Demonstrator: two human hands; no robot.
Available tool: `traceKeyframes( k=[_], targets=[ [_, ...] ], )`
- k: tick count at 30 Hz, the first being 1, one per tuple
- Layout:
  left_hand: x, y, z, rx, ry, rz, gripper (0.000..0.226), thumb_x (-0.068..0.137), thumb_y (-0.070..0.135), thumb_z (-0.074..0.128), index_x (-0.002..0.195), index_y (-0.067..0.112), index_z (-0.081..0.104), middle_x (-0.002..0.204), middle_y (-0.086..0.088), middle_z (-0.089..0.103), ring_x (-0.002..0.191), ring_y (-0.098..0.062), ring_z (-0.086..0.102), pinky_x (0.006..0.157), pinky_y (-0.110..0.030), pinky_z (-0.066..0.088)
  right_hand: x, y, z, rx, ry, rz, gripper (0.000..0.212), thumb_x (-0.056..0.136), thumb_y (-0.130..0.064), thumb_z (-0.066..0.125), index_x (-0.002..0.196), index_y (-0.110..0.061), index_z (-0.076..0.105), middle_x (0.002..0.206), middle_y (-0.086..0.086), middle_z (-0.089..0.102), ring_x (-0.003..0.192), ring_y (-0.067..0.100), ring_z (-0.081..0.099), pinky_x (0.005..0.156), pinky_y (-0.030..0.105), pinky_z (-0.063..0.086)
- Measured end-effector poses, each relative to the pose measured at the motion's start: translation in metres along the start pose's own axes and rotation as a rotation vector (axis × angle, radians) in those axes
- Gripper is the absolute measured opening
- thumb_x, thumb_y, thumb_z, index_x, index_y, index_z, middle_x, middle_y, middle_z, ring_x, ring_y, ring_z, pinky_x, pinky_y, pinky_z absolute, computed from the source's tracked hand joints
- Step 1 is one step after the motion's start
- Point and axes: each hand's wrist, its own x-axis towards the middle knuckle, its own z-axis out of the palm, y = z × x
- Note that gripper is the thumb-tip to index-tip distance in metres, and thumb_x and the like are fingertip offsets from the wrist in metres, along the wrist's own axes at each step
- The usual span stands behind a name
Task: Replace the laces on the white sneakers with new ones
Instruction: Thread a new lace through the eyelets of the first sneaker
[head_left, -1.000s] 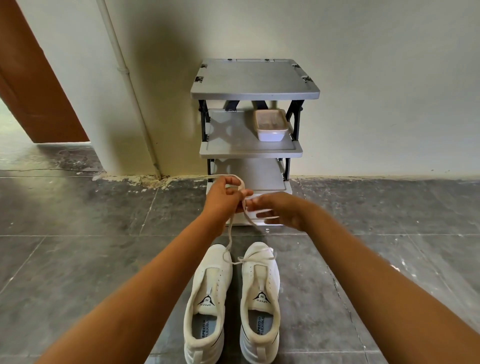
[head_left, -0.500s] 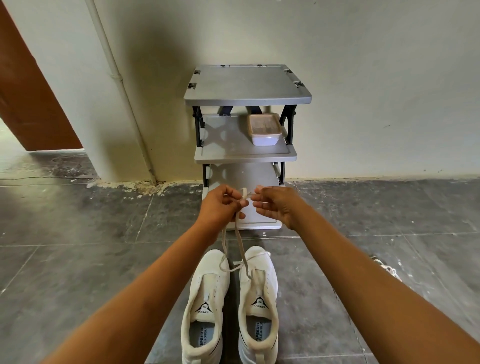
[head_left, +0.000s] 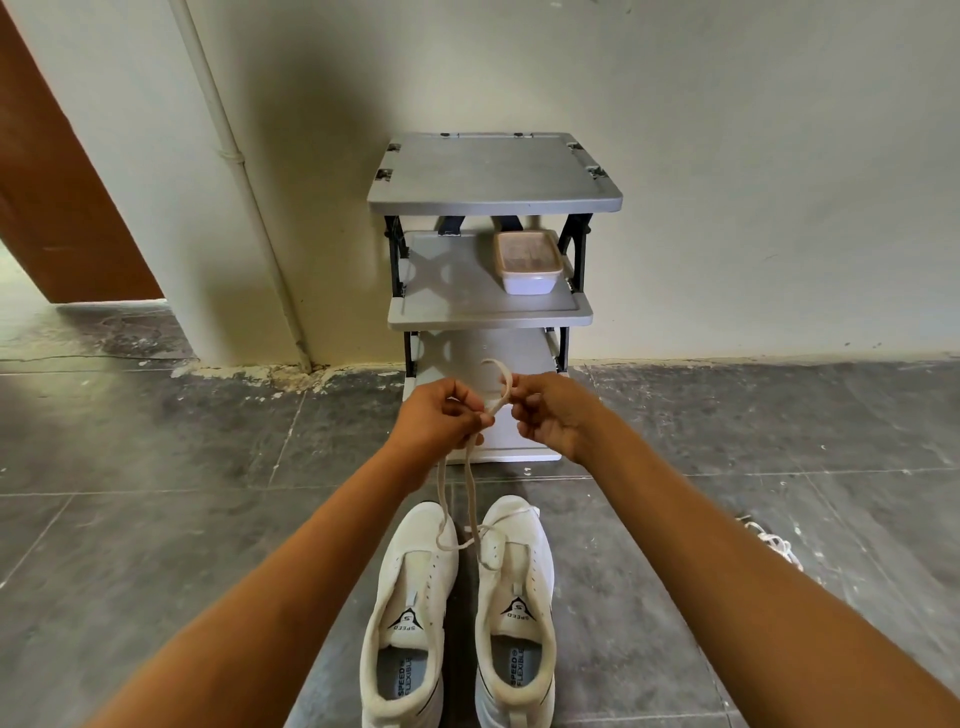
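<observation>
Two white sneakers stand side by side on the floor, toes pointing away: the left sneaker and the right sneaker. Both show bare eyelets along the tongue. A cream lace runs up from the front eyelets of the right sneaker as two strands. My left hand pinches both strands above the toes. My right hand pinches the lace's upper end, and a small loop stands between the two hands.
A grey three-tier rack stands against the wall just beyond my hands, with a lidded plastic box on its middle shelf. Another lace lies on the dark tiles at the right. A white pipe runs down the wall.
My hands stayed together over the shoe toes and reworked the lace; the loop between them now stands up above my fingers. The view has shifted slightly.
</observation>
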Motion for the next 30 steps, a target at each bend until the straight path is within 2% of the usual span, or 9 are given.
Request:
traceKeyframes(
  k=[4, 7, 10, 14, 19, 23, 27, 30],
  targets=[
    [-0.001, -0.002, 0.002, 0.089, 0.022, 0.03, 0.015, 0.082, -0.001, 0.066, 0.079, 0.01, 0.058, 0.073, -0.008, 0.066, 0.059, -0.014, 0.062, 0.052, -0.013, 0.048, 0.001, -0.001, 0.001, -0.096, -0.075, 0.019, 0.027, 0.092, -0.025, 0.043, 0.081, -0.015, 0.065, 0.068, 0.001, 0.06, 0.065, 0.011, 0.047, 0.062, 0.026, 0.038],
    [-0.002, -0.004, 0.0, 0.133, 0.028, 0.053, 0.016, 0.082, -0.002, 0.067, 0.077, 0.011, 0.058, 0.071, -0.006, 0.066, 0.056, -0.011, 0.061, 0.051, -0.011, 0.046, 0.002, 0.001, -0.002, -0.303, -0.061, 0.004, 0.024, 0.089, -0.038, 0.057, 0.081, -0.016, 0.064, 0.076, -0.001, 0.062, 0.067, 0.011, 0.044, 0.059, 0.024, 0.033],
    [-0.002, -0.005, -0.002, 0.194, 0.012, 0.066, 0.017, 0.082, -0.001, 0.066, 0.076, 0.012, 0.058, 0.071, -0.003, 0.066, 0.057, -0.009, 0.061, 0.05, -0.009, 0.046, 0.003, 0.004, -0.004, -0.38, -0.013, -0.061, 0.013, 0.085, -0.026, 0.067, 0.081, -0.013, 0.067, 0.079, 0.001, 0.061, 0.068, 0.011, 0.041, 0.056, 0.022, 0.032],
    [0.0, -0.006, -0.002, 0.223, 0.011, 0.054, 0.016, 0.082, -0.001, 0.067, 0.077, 0.011, 0.057, 0.071, -0.002, 0.066, 0.059, -0.01, 0.061, 0.051, -0.011, 0.047, 0.003, 0.002, -0.004, -0.222, 0.005, -0.113, 0.014, 0.088, -0.023, 0.061, 0.08, -0.017, 0.069, 0.075, -0.004, 0.064, 0.068, 0.01, 0.042, 0.057, 0.022, 0.032],
    [0.001, -0.009, 0.0, 0.209, 0.02, 0.015, 0.016, 0.082, 0.001, 0.067, 0.076, 0.012, 0.057, 0.072, -0.003, 0.066, 0.058, -0.01, 0.061, 0.05, -0.012, 0.047, 0.002, 0.002, -0.003, -0.012, -0.008, -0.161, 0.015, 0.091, -0.021, 0.058, 0.085, -0.012, 0.068, 0.071, 0.0, 0.061, 0.053, 0.005, 0.045, 0.045, 0.015, 0.035],
    [0.0, -0.01, 0.0, 0.13, 0.029, -0.03, 0.015, 0.082, 0.001, 0.067, 0.076, 0.011, 0.058, 0.071, -0.006, 0.067, 0.06, -0.013, 0.063, 0.053, -0.017, 0.051, 0.0, 0.0, -0.002, 0.031, -0.006, -0.216, 0.013, 0.09, -0.023, 0.06, 0.089, -0.012, 0.068, 0.063, -0.004, 0.052, 0.043, 0.003, 0.037, 0.038, 0.013, 0.028],
    [0.002, -0.007, 0.0, -0.075, 0.14, -0.066, 0.016, 0.086, 0.011, 0.066, 0.073, 0.011, 0.057, 0.073, -0.007, 0.068, 0.065, -0.015, 0.061, 0.06, -0.023, 0.05, -0.001, -0.002, -0.001, 0.032, 0.008, -0.275, 0.011, 0.088, -0.023, 0.063, 0.086, -0.013, 0.067, 0.058, -0.005, 0.045, 0.046, 0.004, 0.033, 0.043, 0.015, 0.031],
    [0.004, -0.003, -0.002, -0.221, 0.241, -0.066, 0.008, 0.09, 0.01, 0.061, 0.083, 0.014, 0.057, 0.073, -0.003, 0.069, 0.067, -0.013, 0.061, 0.065, -0.024, 0.049, -0.004, -0.002, 0.0, -0.004, 0.0, -0.31, 0.011, 0.089, -0.022, 0.061, 0.081, -0.017, 0.065, 0.065, -0.005, 0.059, 0.06, 0.009, 0.046, 0.058, 0.021, 0.038]
  ],
)
